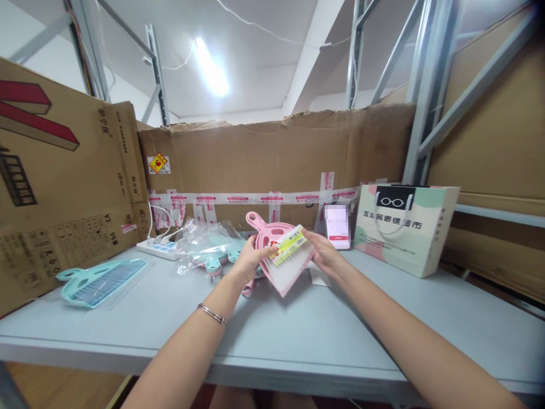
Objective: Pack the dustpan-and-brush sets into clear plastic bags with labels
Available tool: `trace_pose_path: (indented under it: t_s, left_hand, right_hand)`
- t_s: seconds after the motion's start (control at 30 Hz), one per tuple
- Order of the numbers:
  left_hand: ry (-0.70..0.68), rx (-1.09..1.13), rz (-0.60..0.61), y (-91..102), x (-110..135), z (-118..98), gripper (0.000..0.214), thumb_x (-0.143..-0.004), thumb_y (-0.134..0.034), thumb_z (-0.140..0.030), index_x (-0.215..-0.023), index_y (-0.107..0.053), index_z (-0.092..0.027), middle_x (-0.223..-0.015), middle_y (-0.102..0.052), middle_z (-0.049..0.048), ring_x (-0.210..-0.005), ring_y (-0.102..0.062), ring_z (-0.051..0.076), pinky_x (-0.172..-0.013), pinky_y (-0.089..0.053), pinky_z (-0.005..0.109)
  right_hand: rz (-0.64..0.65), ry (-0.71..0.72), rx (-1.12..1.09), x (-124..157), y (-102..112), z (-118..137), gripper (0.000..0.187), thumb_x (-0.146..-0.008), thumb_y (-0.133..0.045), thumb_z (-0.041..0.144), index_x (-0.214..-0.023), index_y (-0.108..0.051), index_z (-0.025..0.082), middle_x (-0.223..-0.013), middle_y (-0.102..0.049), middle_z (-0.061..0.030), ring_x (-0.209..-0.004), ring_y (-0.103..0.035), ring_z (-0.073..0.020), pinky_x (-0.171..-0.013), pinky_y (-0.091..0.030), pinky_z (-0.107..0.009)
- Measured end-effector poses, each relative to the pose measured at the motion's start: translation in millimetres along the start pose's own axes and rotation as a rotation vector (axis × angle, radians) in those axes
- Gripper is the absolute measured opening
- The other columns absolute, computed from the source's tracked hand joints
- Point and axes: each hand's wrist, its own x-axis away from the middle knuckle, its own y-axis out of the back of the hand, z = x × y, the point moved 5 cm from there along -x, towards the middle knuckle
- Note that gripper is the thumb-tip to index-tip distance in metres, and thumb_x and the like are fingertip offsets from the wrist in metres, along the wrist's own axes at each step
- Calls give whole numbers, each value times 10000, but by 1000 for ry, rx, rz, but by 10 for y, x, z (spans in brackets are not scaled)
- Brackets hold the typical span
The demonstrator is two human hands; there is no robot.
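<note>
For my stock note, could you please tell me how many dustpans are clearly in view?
2: the pink dustpan, held in the left hand and right hand, and the teal dustpan on the table's left. The plastic-wrapped pile between them may hide more.

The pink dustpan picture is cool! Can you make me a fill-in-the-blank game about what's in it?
1. The left hand and right hand hold a dustpan whose color is ____.
2. The silver bracelet is worn on the person's ____ arm.
3. The black patch on the carrier bag shows a drawing of ____.
4. The long, bright light glows up on the ____.

Missing words: pink; left; glasses; ceiling.
</note>
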Motion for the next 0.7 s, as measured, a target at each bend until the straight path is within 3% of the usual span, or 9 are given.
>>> trace_pose_path:
  t_s: [0.03, 0.1, 0.17, 0.23, 0.37, 0.47, 0.6, 0.7]
  left_hand:
    - [-23, 12, -20, 18, -9, -18, 590, -480, -817, -167, -994, -529, -150, -941, -664, 104, -772, -643, 205, -734, -513, 354]
    - [-62, 46, -48, 48, -30, -46, 572, -488, -814, -177, -988, -538, -154, -935, -663, 97, -769, -640, 196, -733, -512, 342]
    - [-72, 87, -51, 59, -52, -51, 553, -494, -813, -192, -978, -546, -156, -916, -666, 93, -752, -640, 193, -727, -511, 343]
    - [-67, 116, -39, 48, -59, -42, 538, -497, -812, -210, -966, -557, -150, -897, -672, 97, -731, -641, 196, -721, -512, 355]
    - [-111, 104, 94, -73, -9, -40, 532, -512, -803, -220, -987, -576, -144, -964, -669, 112, -808, -642, 224, -770, -501, 376]
    - [-184, -1, 189, -169, 32, -29, 507, -535, -791, -216, -997, -588, -165, -1001, -658, 97, -880, -627, 238, -800, -489, 370]
    - [-209, -266, -11, -19, -14, -82, 475, -520, -804, -258, -943, -608, -164, -913, -647, 97, -918, -594, 272, -845, -449, 403]
    - [-400, -447, -258, 250, -10, -332, 388, -568, -776, -297, -919, -638, -204, -966, -623, 113, -1151, -448, 328, -1004, -291, 459]
  right_hand:
    - [60, -52, -86, 25, -71, -25, 384, -674, -640, 464, -913, -555, 177, -926, -661, -100, -882, -630, -227, -752, -526, -335]
    - [33, -138, -250, 72, -122, -41, 278, -668, -668, 365, -860, -588, 180, -910, -681, -80, -909, -627, -216, -763, -527, -314]
    - [-27, -145, -355, 116, -137, -9, 228, -689, -654, 331, -859, -601, 188, -907, -691, -60, -927, -627, -197, -760, -531, -287]
    - [-4, -147, -424, 172, -212, 19, 232, -707, -641, 325, -900, -605, 201, -908, -698, -37, -907, -639, -180, -747, -538, -275]
    - [109, -189, -454, 313, -482, -24, 300, -647, -696, 229, -930, -602, 205, -889, -712, -26, -835, -668, -200, -745, -555, -332]
    - [51, -191, -481, 347, -562, -102, 285, -607, -711, 156, -866, -602, 205, -825, -719, -19, -793, -679, -221, -761, -557, -383]
    - [-49, -205, -497, 284, -472, -167, 282, -590, -714, 103, -836, -606, 191, -763, -719, -11, -735, -684, -210, -767, -559, -386]
    - [-109, -177, -489, 232, -363, -154, 309, -574, -730, 94, -836, -602, 195, -758, -720, -1, -746, -684, -208, -762, -563, -386]
